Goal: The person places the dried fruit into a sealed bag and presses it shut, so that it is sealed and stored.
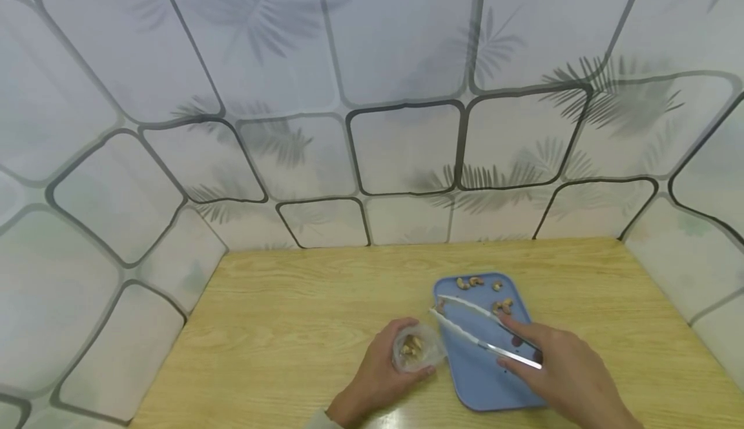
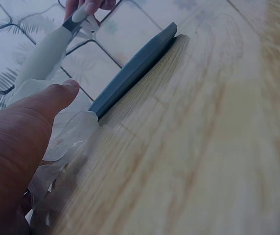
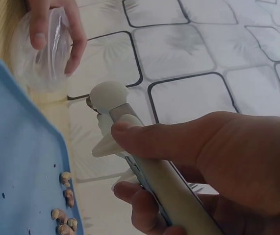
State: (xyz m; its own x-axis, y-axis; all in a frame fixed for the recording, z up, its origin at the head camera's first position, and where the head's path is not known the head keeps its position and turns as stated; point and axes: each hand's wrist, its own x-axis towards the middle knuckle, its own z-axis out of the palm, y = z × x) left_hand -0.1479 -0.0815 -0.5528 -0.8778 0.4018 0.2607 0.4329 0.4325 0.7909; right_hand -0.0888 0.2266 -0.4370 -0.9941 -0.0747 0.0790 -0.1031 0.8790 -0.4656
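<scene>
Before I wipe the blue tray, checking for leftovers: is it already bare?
No, several nuts lie on the blue tray.

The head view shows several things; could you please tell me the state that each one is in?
Tray: lying on the table, loose nuts towards its far end.
Bag: open, some nuts inside.
Tongs: partly closed, apparently with a nut between the tips.
Left hand: curled round the bag.
Right hand: gripping the tongs.
</scene>
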